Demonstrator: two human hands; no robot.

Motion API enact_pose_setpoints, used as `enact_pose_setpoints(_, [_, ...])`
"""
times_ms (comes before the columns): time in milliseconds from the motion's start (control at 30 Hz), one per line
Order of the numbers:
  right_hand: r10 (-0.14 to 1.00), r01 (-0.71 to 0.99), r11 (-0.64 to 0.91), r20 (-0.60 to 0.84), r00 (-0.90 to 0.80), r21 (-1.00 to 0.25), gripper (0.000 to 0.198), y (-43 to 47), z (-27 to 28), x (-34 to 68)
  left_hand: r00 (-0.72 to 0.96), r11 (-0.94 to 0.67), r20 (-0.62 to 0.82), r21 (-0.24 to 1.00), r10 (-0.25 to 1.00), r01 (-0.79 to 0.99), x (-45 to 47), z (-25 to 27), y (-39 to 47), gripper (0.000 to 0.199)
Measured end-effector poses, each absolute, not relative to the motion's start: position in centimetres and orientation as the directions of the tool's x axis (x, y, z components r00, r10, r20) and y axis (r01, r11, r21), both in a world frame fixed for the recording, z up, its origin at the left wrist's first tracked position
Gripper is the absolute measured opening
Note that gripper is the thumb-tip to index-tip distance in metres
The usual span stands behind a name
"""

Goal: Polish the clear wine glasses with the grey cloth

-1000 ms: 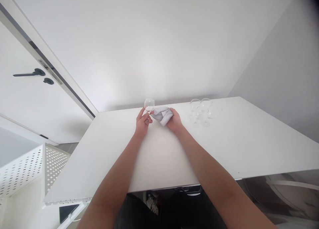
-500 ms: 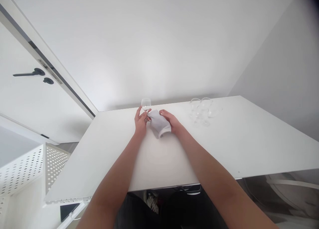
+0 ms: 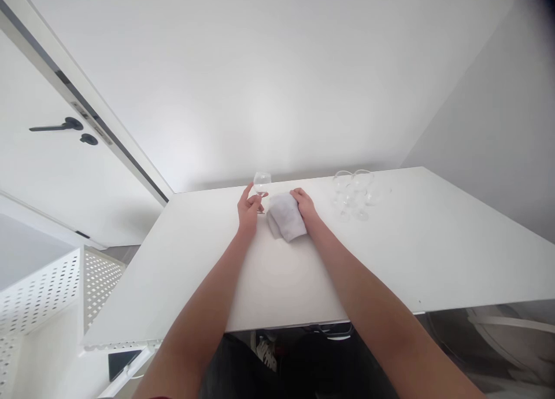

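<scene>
Clear stemmed drinking glass (image 3: 262, 182) with a rounded bowl: it is held bowl up near the far edge of a long white flat-topped table (image 3: 433, 243), left of that edge's middle.

At far left is a white door (image 3: 34, 173) with a black lever handle (image 3: 50, 128) and, just below it, a small round black knob (image 3: 89, 139). Below the door, beside the table's left edge, runs a white panel pierced with rows of holes (image 3: 102, 277).

The left hand (image 3: 248, 210) has its fingers clamped on the glass at the stem, one finger raised beside the bowl; whether the glass's foot touches the tabletop cannot be told. Just right of the stem is a folded pale grey cloth (image 3: 287, 217), its near corner pointing toward the table's near edge; whether it touches the glass is unclear.

The right hand (image 3: 305, 207) has its fingers clamped on the cloth's far right part, the thumb hidden.

Farther right, near the far edge and short of the far right corner, a close cluster of clear stemmed glasses (image 3: 353, 192) stands on the table, too transparent to count surely. Beyond them, close to the near edge, is a tiny dark speck (image 3: 420, 302).
</scene>
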State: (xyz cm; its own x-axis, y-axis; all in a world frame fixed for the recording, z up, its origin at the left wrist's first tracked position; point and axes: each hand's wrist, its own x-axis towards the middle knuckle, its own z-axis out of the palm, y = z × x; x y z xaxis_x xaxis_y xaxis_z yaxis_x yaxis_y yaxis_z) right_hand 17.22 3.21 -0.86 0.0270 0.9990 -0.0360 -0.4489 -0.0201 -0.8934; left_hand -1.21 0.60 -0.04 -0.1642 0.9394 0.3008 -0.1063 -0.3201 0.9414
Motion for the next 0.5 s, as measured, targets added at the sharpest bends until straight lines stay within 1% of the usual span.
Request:
enact_pose_setpoints(67, [0.994, -0.552, -0.004, -0.062, 0.087, -0.834, 0.039, 3.4, -0.9, 17.4, -0.134, -0.348, 0.350, 0.937, 0.927, 0.041, -1.0, -0.1, 0.4, 0.066])
enact_pose_setpoints(133, [0.995, -0.638, -0.003, -0.063, 0.071, -0.770, 0.040, 3.2, -0.7, 17.5, -0.094, -0.356, 0.367, 0.927, 0.925, 0.119, -0.9, -0.1, 0.3, 0.064])
enact_pose_setpoints(233, [0.999, -0.709, 0.041, 0.006, 0.052, -0.704, 0.038, 2.8, -0.2, 17.6, -0.081, -0.333, 0.343, 0.936, 0.936, 0.113, -0.9, 0.2, 0.1, 0.065])
enact_pose_setpoints(367, [0.978, -0.732, 0.205, 0.167, 0.125, -0.650, 0.031, 2.6, 0.2, 18.2, -0.047, -0.303, 0.306, 0.952, 0.951, 0.047, -1.1, 0.6, -0.1, 0.065])
enact_pose_setpoints(433, [0.961, -0.714, 0.269, 0.231, 0.152, -0.647, 0.029, 2.8, 0.2, 18.4, 0.003, -0.298, 0.298, 0.953, 0.955, 0.048, -1.1, 0.6, -0.2, 0.064])
enact_pose_setpoints(500, [0.948, -0.673, 0.299, 0.289, 0.132, -0.676, 0.036, 3.1, 0.1, 18.4, 0.059, -0.298, 0.294, 0.952, 0.954, 0.071, -1.1, 0.4, -0.2, 0.061])
